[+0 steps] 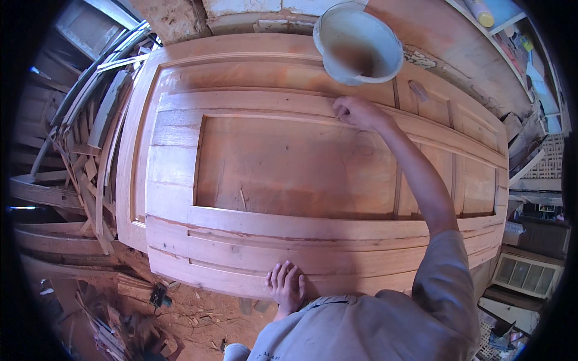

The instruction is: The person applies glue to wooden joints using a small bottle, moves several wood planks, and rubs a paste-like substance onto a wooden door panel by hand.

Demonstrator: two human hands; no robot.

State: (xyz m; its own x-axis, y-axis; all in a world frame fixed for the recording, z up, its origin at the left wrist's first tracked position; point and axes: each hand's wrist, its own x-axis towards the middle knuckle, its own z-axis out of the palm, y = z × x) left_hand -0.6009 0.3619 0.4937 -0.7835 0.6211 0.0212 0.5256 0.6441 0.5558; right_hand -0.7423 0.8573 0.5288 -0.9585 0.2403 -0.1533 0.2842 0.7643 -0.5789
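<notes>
A pale wooden door frame (171, 156) lies flat before me, on top of a larger wooden door (138, 126). My right arm stretches across the frame's opening. At the far rail my right hand (359, 113) has its fingers curled and pressed together; whatever they may hold is hidden. My left hand (285, 284) rests on the near rail with its fingers flat and slightly apart, holding nothing. Just beyond my right hand is a white bucket (388, 51) with something brown inside.
Scrap boards and strips of wood (108, 114) lean in a pile at the left. Shavings and offcuts lie on the reddish floor (198, 313). A shelf (506, 24) with bottles stands at the far right, and a small paned window frame (527, 275) lies lower right.
</notes>
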